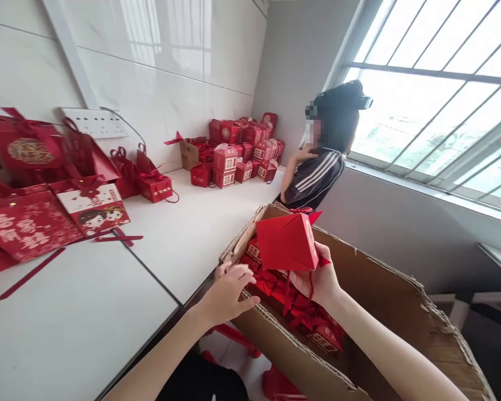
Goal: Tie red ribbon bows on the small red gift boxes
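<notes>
My right hand (323, 281) is closed around a red paper gift box (281, 245) with pointed corner flaps and twisted red cord. The gift box is tilted, a plain red face toward me, above a large cardboard carton (284, 345). My left hand (231, 292) is over the carton's left rim, thumb apart and fingers loosely bent, with nothing in it. I cannot tell whether it touches the rim. Inside the carton lie several more red boxes (325, 338) with ribbons and gold-framed labels, partly hidden by my right hand and the held box.
On the white table (183, 234) to the left stand red gift bags (29, 223). Stacked red boxes (234, 156) fill its far end. A person (317, 167) in a dark striped sleeve stands beyond the carton, near a barred window (426, 106). Red stools (275, 384) show below.
</notes>
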